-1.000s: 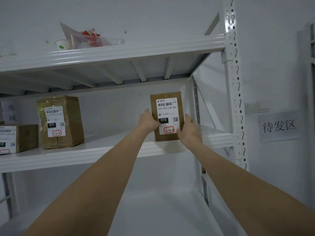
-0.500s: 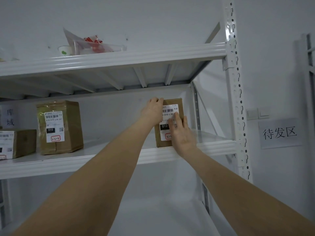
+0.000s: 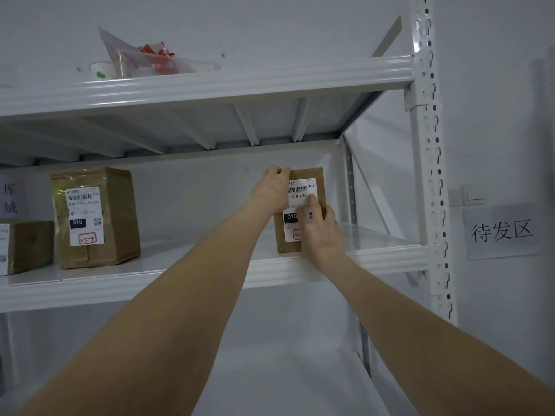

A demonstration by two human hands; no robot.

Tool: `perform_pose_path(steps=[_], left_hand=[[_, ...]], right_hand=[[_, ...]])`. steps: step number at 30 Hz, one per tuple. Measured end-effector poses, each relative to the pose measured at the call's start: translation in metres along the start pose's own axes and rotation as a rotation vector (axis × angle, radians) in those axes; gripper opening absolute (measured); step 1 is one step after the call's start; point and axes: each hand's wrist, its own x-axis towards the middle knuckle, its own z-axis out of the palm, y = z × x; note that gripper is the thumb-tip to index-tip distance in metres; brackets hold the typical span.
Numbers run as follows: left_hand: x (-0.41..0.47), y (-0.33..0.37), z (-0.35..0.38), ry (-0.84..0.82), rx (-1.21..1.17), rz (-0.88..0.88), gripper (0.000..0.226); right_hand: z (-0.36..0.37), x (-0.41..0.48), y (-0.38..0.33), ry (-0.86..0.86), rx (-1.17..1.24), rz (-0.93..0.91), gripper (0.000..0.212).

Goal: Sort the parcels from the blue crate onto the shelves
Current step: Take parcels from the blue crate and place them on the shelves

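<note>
A white metal rack fills the view. Its top shelf carries a clear plastic tray with red items inside and a small white cup beside it. On the middle shelf, at the left, a tall brown box stands upright with a white label facing out, and a lower brown box sits just left of it, partly cut off by the frame edge. On the wall to the right of the rack's post hangs a paper sign with Chinese characters. Nothing stands between the arms and the shelf.

The parcel, brown with a white label, stands upright at the right end of the middle shelf, near its front edge. Both hands are on it. The left hand is at its upper left corner, fingers curled over the top edge. The right hand lies flat against the lower front, its fingers straight, close together, pointing up and pressing on the label.
</note>
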Motion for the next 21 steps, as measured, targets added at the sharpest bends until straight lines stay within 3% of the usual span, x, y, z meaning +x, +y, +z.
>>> perform_pose_path(steps=[12,21], left_hand=[[0.015,-0.006,0.018,-0.011,-0.03,-0.004,0.074],[0.011,-0.009,0.003,-0.066,0.042,0.007,0.079]], right_hand=[[0.014,0.016,0.006,-0.032,0.176,0.038,0.065],[0.012,0.013,0.008,-0.076,0.092,0.074,0.067]])
